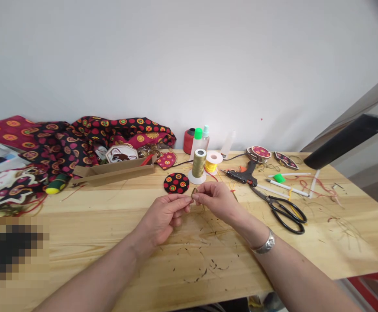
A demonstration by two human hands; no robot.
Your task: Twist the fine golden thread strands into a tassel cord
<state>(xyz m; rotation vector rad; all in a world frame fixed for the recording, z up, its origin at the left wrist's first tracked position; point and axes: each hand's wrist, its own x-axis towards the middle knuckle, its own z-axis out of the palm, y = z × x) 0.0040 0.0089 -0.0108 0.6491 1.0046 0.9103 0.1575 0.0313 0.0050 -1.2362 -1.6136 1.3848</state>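
My left hand [164, 216] and my right hand [216, 200] meet over the middle of the wooden table [111, 242]. Both are pinched together on a small bundle of gold thread [193, 193] held between their fingertips. Just beyond the hands lies a round black fabric disc [176, 183] with red and yellow dots. Behind it stands a gold thread spool [198, 164], next to a small yellow spool [212, 162]. A silver bangle sits on my right wrist.
Black scissors [284, 209] and a black glue gun [242, 175] lie to the right, with glue sticks [286, 187] beyond. Patterned fabric [78, 138] and a cardboard tray [114, 171] fill the back left. Bottles [201, 141] stand by the wall. Thread clippings litter the table.
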